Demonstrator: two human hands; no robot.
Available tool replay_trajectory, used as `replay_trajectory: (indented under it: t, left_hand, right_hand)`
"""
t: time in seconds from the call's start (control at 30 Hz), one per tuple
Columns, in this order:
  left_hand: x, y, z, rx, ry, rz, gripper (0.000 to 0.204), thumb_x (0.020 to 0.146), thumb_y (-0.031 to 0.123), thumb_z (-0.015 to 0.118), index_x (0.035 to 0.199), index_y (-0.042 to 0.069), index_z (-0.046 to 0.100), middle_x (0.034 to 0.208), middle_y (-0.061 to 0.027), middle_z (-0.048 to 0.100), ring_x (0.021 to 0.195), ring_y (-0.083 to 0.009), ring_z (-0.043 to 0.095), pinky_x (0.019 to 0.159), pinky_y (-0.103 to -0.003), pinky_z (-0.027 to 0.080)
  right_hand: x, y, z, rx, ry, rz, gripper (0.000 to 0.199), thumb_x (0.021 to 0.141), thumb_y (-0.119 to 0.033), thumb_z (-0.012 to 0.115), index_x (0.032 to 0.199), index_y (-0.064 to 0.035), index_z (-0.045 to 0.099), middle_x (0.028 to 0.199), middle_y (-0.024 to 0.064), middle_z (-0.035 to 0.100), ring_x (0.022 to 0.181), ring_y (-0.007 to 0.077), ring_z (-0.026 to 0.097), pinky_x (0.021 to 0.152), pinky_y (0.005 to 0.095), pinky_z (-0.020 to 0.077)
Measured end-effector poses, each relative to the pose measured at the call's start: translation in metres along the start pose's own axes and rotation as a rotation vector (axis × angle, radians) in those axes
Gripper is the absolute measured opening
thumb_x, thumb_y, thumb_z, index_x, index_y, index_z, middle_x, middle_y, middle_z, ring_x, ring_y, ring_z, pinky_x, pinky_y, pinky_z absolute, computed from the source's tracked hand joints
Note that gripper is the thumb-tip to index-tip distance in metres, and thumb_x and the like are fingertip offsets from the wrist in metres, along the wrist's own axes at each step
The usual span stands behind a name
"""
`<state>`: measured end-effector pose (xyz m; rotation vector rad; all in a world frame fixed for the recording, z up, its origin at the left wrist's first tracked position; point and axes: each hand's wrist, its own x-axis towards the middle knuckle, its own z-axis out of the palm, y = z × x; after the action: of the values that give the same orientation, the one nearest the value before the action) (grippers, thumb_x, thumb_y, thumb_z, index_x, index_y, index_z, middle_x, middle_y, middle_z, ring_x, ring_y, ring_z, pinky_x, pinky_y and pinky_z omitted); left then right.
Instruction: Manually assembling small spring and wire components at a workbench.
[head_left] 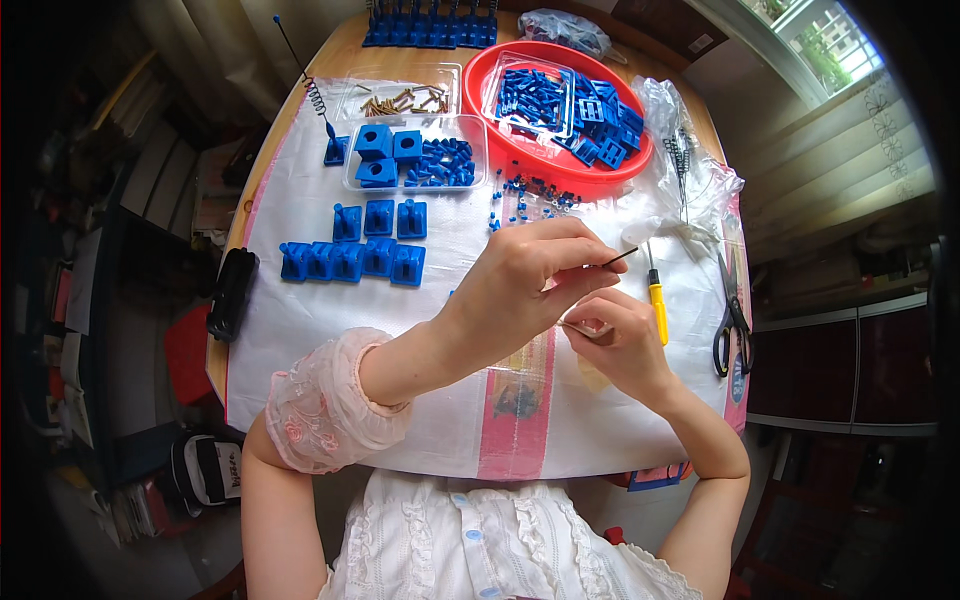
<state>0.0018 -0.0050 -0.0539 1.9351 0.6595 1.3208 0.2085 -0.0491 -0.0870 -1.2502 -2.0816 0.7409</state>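
My left hand [530, 275] is raised over the middle of the table, its fingers pinched on a thin dark rod [622, 256] that points up to the right. Just below and to its right, my right hand [632, 350] is closed in a pinch; what sits between its fingertips is too small to make out. A yellow-handled screwdriver [658, 308] lies right beside the right hand. Left of my hands, several blue square-based plastic pieces [347, 260] stand in rows. Small blue and dark parts [535, 195] lie scattered beyond the left hand.
A red basin [478, 112] holds blue parts. Clear boxes contain blue pieces [440, 163] and brass-coloured screws [410, 102]. A blue base with a spring and rod [330, 140] stands left. Black scissors [735, 325], a plastic bag with springs [690, 190] and a black case [233, 293] edge the table.
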Motion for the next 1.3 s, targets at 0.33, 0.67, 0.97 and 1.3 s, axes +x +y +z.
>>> replay_trajectory:
  t: [0.33, 0.67, 0.97, 1.3]
  left_hand:
    - [0.0, -0.001, 0.0, 0.004, 0.003, 0.005, 0.018, 0.087, -0.001, 0.076, 0.105, 0.002, 0.078, 0.099, -0.0104, 0.073, 0.083, -0.0193, 0.073, 0.071, -0.028, 0.06]
    - [0.0, -0.001, 0.0, -0.004, 0.006, 0.003, 0.018, 0.087, 0.0, 0.076, 0.105, 0.002, 0.078, 0.099, -0.0103, 0.073, 0.083, -0.0197, 0.073, 0.071, -0.028, 0.06]
    - [0.001, -0.001, -0.001, 0.015, -0.007, 0.004, 0.018, 0.087, 0.0, 0.076, 0.105, 0.001, 0.078, 0.098, -0.0105, 0.073, 0.083, -0.0199, 0.073, 0.071, -0.028, 0.059]
    - [0.0, -0.002, 0.001, 0.014, 0.007, 0.02, 0.018, 0.087, 0.002, 0.077, 0.105, 0.001, 0.078, 0.098, -0.011, 0.073, 0.083, -0.0202, 0.073, 0.071, -0.028, 0.059]
  right_hand:
    - [0.003, 0.016, 0.023, -0.174, 0.1, -0.294, 0.016, 0.078, 0.0, 0.077, 0.091, -0.0024, 0.067, 0.082, 0.0082, 0.062, 0.072, 0.0261, 0.063, 0.062, 0.0389, 0.0519]
    - [0.005, 0.017, 0.027, -0.158, 0.096, -0.261, 0.018, 0.078, 0.001, 0.077, 0.091, -0.0022, 0.065, 0.083, 0.0084, 0.062, 0.074, 0.0274, 0.063, 0.064, 0.04, 0.0532]
    - [0.005, 0.02, 0.025, -0.111, 0.097, -0.2, 0.019, 0.077, 0.002, 0.077, 0.092, -0.0014, 0.067, 0.084, 0.0099, 0.065, 0.071, 0.0272, 0.065, 0.063, 0.0389, 0.0537]
    - [0.005, 0.02, 0.024, -0.138, 0.09, -0.165, 0.019, 0.077, 0.001, 0.078, 0.091, -0.0017, 0.066, 0.09, 0.0109, 0.067, 0.076, 0.0284, 0.067, 0.066, 0.0387, 0.0558]
